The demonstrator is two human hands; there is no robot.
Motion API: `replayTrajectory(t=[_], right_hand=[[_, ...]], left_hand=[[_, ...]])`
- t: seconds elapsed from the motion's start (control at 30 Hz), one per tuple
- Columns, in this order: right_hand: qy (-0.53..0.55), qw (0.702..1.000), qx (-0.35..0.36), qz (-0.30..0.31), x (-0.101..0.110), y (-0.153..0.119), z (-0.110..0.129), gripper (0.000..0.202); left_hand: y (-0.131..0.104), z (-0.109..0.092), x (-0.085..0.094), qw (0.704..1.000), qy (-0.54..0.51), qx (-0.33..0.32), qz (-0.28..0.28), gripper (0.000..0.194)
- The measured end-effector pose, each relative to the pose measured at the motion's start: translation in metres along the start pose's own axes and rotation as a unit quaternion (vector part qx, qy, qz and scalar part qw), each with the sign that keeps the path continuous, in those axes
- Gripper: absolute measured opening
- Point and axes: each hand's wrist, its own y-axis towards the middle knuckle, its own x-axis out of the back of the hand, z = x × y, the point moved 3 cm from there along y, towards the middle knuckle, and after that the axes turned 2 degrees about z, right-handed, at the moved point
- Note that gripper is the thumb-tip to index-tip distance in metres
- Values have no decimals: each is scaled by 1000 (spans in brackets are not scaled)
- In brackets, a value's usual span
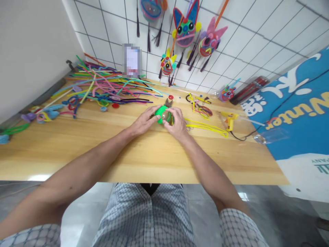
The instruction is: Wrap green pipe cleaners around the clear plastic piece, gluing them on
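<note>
Between my two hands is a round green piece (pixel 162 111) with a clear, shiny middle, close above the wooden table (pixel 154 154). The fingers of my left hand (pixel 146 120) curl against its left side. From the right, my right hand (pixel 177 122) grips it, with the thumb along its lower edge. Just behind it stands a small brown item with a red top (pixel 170 97). Yellow fuzzy stems (pixel 208 127) lie to the right of my right hand.
Many coloured stems (pixel 110 84) are heaped at the back left. A yellow glue gun (pixel 231 120) with a black cord stands at the right, near a dark red bottle (pixel 249 90). Decorated masks (pixel 185 31) hang on the white grid wall, beside a blurred phone (pixel 132 61).
</note>
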Motion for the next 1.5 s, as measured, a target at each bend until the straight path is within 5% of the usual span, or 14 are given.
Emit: replayTrajectory(t=[0.33,0.63,0.97,1.5], right_hand=[[-3,1000,9,11,1,1,4,49],[-2,999,30,26,3,1,7,52],[3,999,31,37,4,1,10,55],[46,998,43,23,4,-3,12,54]], left_hand=[[-1,2,1,994,-101,30,-36,62],[-1,-2,6,998,-28,13,-57,52],[-2,-7,0,990,-128,43,-33,54],[-4,-5,1,987,-135,76,-32,57]])
